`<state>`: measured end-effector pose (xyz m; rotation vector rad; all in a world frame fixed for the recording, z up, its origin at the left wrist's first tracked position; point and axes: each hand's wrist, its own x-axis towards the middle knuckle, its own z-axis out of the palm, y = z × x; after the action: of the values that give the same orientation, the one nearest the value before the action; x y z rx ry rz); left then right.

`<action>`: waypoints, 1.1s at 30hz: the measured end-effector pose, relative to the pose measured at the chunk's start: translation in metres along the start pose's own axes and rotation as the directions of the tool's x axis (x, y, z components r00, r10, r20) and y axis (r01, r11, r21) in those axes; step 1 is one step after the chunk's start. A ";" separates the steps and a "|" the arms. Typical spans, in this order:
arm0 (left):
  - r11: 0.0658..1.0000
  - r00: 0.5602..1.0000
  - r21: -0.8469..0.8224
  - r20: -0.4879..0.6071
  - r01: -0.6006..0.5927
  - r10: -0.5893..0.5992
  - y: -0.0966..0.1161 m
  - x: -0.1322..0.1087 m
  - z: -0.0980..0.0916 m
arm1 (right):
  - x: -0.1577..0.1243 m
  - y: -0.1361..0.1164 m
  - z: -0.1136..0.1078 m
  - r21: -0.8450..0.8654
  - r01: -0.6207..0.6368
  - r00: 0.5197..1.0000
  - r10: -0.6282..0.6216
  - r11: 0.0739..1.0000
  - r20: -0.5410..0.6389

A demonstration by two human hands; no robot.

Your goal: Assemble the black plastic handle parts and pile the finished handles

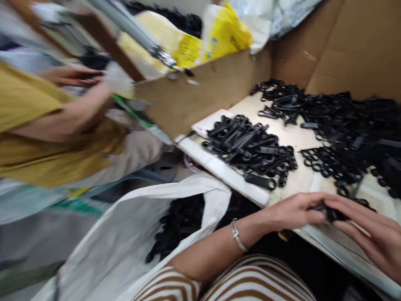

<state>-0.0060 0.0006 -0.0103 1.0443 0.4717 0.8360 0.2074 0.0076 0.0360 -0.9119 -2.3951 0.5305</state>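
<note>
My left hand (296, 213), with a bracelet at the wrist, is closed on one end of a small black plastic part (334, 214) near the table's front edge. From the other side, my right hand (371, 236) pinches the same part, and its fingers hide much of it. Just beyond both hands are small black rings (327, 165) beside a big heap of black plastic parts (354, 121). To the left of them lies a smaller pile of long black parts with ring ends (247, 144).
An open white sack (112, 221) with black parts (178, 225) inside stands below the table's left edge. Cardboard walls (206, 88) border the table (282, 138). At the left, a co-worker in a yellow top (37, 121) handles something dark. A yellow-and-white bag (225, 33) hangs behind.
</note>
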 end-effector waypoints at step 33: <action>0.604 0.975 0.797 -0.135 0.001 0.177 0.022 -0.017 0.013 | -0.003 -0.008 0.036 0.237 -0.400 0.853 0.454 0.886 -0.258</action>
<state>-0.0156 -0.0146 0.0141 1.8390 1.0389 0.8300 0.1838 -0.0065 0.0110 -1.3515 -1.8330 0.6933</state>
